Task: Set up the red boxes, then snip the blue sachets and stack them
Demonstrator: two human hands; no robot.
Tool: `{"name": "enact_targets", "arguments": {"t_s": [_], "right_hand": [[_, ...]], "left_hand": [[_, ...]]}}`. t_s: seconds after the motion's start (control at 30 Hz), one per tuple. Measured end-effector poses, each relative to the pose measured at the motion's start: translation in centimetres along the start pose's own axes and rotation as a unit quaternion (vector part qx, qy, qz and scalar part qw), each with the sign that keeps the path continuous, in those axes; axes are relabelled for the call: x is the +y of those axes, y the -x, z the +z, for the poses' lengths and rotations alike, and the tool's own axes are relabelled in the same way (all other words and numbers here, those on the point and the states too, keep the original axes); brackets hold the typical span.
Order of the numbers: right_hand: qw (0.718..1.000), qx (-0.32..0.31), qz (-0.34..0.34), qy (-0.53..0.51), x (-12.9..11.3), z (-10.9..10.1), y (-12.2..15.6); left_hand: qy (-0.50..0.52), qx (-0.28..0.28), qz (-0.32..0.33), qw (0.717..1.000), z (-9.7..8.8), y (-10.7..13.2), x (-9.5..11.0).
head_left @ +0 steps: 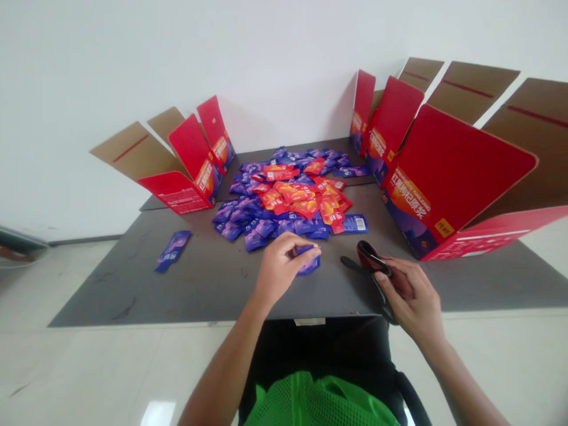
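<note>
Left hand [284, 269] grasping purple foil sachet [309, 263], lower centre.
Right hand [406, 296] clenched on dark red-and-black object [370, 257], type unclear; purple-and-red sachet heap [284, 198] lies central on dark grey bench [133, 284], seemingly within 2-hand reach.

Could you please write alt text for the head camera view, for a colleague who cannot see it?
Two bare hands work at a dark table top: the left hand pinches a purple sachet, and the right hand holds a dark red and black object. Beyond them lies a heap of purple and red sachets between open red cartons.
</note>
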State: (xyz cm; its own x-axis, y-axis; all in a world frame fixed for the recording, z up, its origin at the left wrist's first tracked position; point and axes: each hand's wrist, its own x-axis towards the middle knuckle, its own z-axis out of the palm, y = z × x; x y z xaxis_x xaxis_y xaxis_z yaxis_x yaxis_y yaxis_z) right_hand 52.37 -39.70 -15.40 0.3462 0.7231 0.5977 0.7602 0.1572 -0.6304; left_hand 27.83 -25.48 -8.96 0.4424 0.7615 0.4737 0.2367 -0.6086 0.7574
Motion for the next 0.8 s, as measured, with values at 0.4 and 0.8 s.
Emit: {"name": "enact_targets", "arguments": {"t_s": [0.4, 0.8], "right_hand": [[0.999, -0.028, 0.041, -0.015, 0.0, -0.4, -0.2], [0.944, -0.257, -0.193, -0.076, -7.2, 4.1, -4.5]], "left_hand": [[-0.226, -0.226, 0.096, 0.943, -1.0, 10.0, -0.8], [-0.256, -0.098, 0.161, 0.948, 0.9, 13.4, -0.5]]}}
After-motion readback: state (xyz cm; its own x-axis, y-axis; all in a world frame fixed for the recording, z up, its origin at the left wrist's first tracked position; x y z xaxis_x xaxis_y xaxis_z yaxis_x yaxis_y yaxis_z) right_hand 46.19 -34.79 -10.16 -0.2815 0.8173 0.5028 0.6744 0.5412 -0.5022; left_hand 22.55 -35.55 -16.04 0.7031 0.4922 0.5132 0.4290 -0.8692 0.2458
